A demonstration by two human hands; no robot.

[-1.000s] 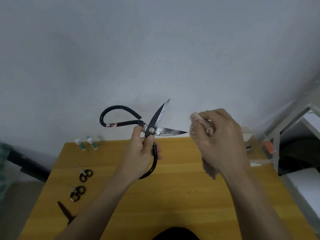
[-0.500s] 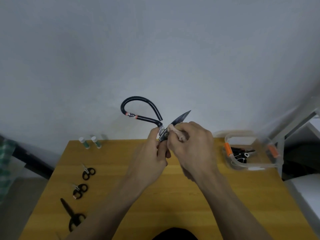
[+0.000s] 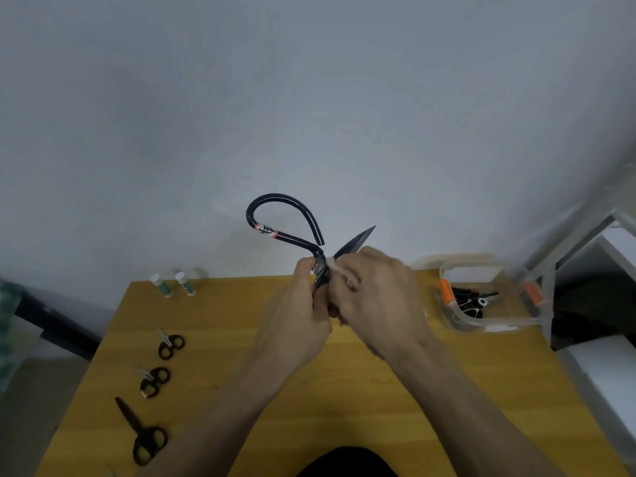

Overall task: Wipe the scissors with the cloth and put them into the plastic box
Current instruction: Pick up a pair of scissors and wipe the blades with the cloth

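Scissors (image 3: 290, 232) held; smaller pairs (image 3: 171, 345) left.

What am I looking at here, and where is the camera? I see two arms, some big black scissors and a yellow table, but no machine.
There is no machine: a person wears a wide-angle camera on the head, which looks forward and down, so the arms are that person's own. The left hand grips large black scissors near the pivot, in the air above the wooden table. The right hand pinches a pale cloth against a blade, wiping it. On the table's left side lie three smaller scissors, with two small bottles at the far edge. On the right stands a clear plastic box with orange clips, already holding some dark items.
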